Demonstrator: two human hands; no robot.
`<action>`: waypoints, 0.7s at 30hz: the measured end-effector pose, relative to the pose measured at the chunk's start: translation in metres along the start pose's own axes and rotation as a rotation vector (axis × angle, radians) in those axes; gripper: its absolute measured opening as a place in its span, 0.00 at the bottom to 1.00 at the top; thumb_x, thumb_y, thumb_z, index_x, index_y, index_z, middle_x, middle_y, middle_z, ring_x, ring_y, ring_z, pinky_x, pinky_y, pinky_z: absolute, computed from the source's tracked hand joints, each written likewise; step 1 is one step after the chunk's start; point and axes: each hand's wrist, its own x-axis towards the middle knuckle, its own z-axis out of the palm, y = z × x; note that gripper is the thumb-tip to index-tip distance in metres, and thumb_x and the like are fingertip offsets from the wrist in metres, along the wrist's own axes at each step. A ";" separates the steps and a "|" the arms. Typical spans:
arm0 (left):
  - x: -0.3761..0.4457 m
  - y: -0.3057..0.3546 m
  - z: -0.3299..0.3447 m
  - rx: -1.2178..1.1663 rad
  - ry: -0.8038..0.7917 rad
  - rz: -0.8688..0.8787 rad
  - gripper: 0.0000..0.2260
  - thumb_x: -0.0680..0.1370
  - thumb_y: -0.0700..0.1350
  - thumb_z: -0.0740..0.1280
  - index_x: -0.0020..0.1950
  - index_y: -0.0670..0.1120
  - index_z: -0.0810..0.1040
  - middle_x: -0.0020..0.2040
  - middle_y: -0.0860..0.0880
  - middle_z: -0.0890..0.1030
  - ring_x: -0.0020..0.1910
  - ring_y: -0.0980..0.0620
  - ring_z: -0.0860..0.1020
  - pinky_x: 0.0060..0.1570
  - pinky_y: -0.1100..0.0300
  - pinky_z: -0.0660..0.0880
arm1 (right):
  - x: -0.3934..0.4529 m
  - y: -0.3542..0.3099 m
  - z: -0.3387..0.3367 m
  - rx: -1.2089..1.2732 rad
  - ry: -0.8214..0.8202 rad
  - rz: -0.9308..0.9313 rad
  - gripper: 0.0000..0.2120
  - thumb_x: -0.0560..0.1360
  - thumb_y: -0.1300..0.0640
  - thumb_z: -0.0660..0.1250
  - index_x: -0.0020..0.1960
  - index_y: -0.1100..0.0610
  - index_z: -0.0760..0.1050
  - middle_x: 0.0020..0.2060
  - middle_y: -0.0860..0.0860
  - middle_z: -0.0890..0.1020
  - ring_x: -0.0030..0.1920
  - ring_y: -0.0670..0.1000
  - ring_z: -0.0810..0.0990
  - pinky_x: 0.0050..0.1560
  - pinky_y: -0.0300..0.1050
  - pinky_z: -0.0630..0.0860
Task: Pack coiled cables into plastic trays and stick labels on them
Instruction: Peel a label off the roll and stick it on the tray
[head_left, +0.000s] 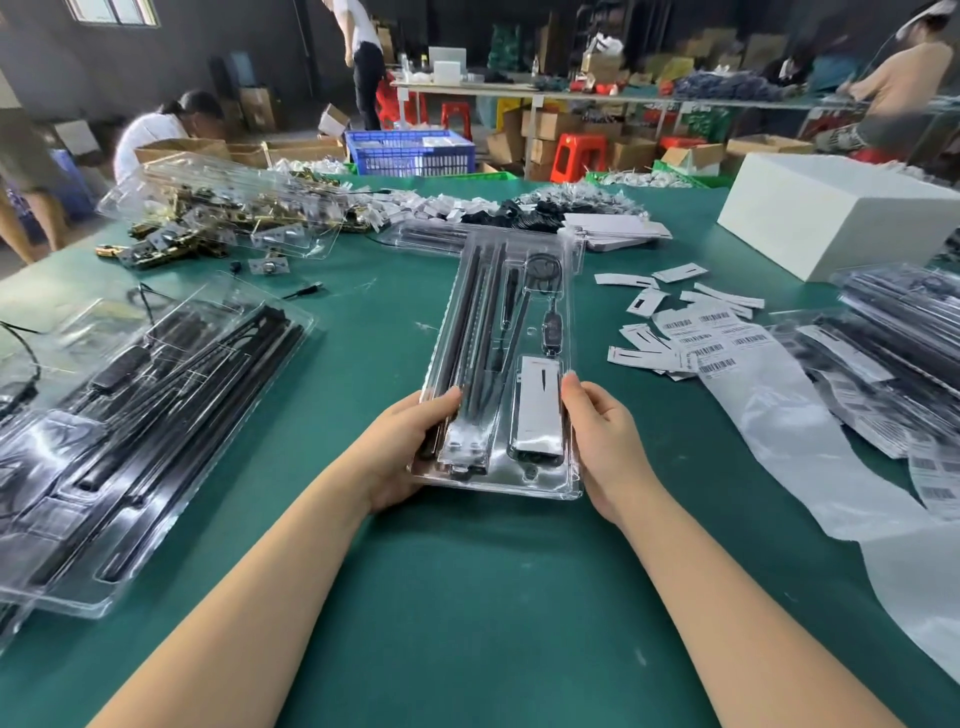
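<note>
- A clear plastic tray (511, 312) is held at its near end, centre of the green desk (467, 597).
- Left hand (410, 447): grip curled round the left edge, thumb on top.
- Right hand (602, 441): grip clasped on the right edge.
- Barcode labels (711, 338) lie right of it.

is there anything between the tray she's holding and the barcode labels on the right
Nothing visible blocks it. The clear tray is gripped at its near end by the left hand and right hand. Between it and the barcode labels there is only bare green table; small white tags lie beside the labels.
</note>
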 end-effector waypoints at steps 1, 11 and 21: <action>0.001 0.000 0.000 -0.010 0.008 -0.001 0.06 0.78 0.46 0.66 0.50 0.44 0.78 0.40 0.45 0.81 0.35 0.48 0.80 0.37 0.54 0.80 | 0.000 -0.001 0.000 -0.013 -0.002 0.018 0.24 0.79 0.45 0.63 0.46 0.69 0.70 0.41 0.53 0.72 0.42 0.53 0.69 0.48 0.49 0.67; -0.004 -0.008 0.013 0.008 0.083 0.200 0.16 0.81 0.56 0.57 0.66 0.53 0.73 0.42 0.46 0.85 0.38 0.47 0.83 0.32 0.57 0.78 | 0.018 -0.075 -0.015 -0.174 -0.066 -0.136 0.17 0.80 0.57 0.63 0.68 0.55 0.74 0.52 0.49 0.85 0.45 0.54 0.84 0.44 0.52 0.83; -0.028 -0.030 0.041 1.371 0.108 1.428 0.10 0.73 0.42 0.66 0.53 0.47 0.81 0.40 0.53 0.82 0.36 0.51 0.80 0.34 0.57 0.76 | 0.006 -0.097 -0.052 -1.697 -0.186 -1.224 0.33 0.75 0.68 0.51 0.76 0.45 0.54 0.48 0.54 0.82 0.39 0.56 0.83 0.34 0.51 0.78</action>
